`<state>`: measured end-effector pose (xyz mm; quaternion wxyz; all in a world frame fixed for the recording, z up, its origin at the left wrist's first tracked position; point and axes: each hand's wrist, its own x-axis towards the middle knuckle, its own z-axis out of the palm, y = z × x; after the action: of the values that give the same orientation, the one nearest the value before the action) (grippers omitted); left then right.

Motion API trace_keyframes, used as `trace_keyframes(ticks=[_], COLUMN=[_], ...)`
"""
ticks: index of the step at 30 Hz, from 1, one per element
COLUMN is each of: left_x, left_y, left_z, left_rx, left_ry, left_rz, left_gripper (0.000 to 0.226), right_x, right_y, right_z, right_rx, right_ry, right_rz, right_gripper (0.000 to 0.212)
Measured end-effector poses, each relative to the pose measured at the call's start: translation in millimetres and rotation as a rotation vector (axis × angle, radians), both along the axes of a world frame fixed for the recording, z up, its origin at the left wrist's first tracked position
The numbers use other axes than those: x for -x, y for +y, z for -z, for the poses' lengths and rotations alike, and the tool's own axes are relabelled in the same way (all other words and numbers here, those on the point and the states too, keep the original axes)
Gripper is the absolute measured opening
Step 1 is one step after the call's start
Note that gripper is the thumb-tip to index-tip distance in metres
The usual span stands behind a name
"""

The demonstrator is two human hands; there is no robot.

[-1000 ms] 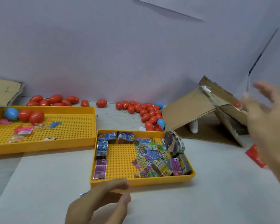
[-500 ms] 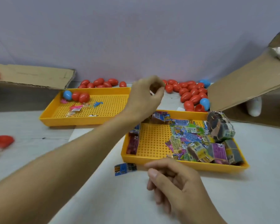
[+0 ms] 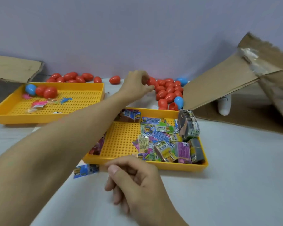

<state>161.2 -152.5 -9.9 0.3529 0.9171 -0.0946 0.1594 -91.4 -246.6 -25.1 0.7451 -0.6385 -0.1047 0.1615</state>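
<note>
Fingers [image 3: 148,88] of the left hand [image 3: 135,86] curl far across the worktop [image 3: 235,168], behind the yellow tray [image 3: 170,167], at the pile of red eggs [image 3: 168,94]. I cannot tell if they hold one yet. The right hand [image 3: 137,181] rests loosely curled, empty. Next: lift one egg out gently.

Left hand [image 3: 136,85] outstretched, fingers curled; right hand [image 3: 134,181] loosely curled.

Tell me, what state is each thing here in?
Left hand, fingers curled at the egg pile; grip unclear.
Right hand, loosely curled, holding nothing.
Near tray, partly filled with packets.
Far tray, holding three eggs.
Cardboard box, flaps open.
</note>
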Motion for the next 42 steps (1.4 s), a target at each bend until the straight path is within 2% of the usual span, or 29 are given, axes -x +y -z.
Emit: trace_keyframes(ticks=[2,5,7,10,16,19,22,28,35,39,42], left_x=[31,98,146,211,270,274,274,274,274,273,272], left_y=[4,22,40,67,85,88,88,88,90,90,90], left_z=[-14,-26,-25,-11,15,16,19,27,25,27,30], left_rx=[0.174,0.409,0.518,0.628,0.687,0.666,0.684,0.785,0.813,0.85,0.863], left_ry=[-0.063,-0.033,-0.011,0.008,0.011,0.077,0.105,0.143,0.26,0.191,0.107], left_rz=[0.119,0.299,0.409,0.462,0.385,0.434,0.428,0.316,0.292,0.288,0.343], left_gripper=[0.027,0.028,0.031,0.032,0.035,0.037,0.038,0.035,0.03,0.032,0.033], right_x=[-1,-2,-2,-1,0,1,5,4,6,6,5], right_y=[-1,-1,0,2,-2,-4,-4,-4,-3,-2,-4], right_z=[1,1,2,3,-2,-4,-3,-2,-2,-3,-3], right_rx=[-0.008,-0.03,-0.042,-0.102,-0.261,-0.19,-0.075,-0.104,-0.111,-0.11,-0.088], right_ry=[-0.014,-0.016,-0.007,0.031,0.107,0.087,0.013,0.027,0.035,0.038,0.035], right_rz=[-0.008,-0.017,-0.009,0.017,-0.052,-0.068,-0.042,-0.023,0.003,-0.006,0.011], right_gripper=[0.014,0.015,0.015,0.017,0.037,0.063,0.051,0.028,0.034,0.047,0.038])
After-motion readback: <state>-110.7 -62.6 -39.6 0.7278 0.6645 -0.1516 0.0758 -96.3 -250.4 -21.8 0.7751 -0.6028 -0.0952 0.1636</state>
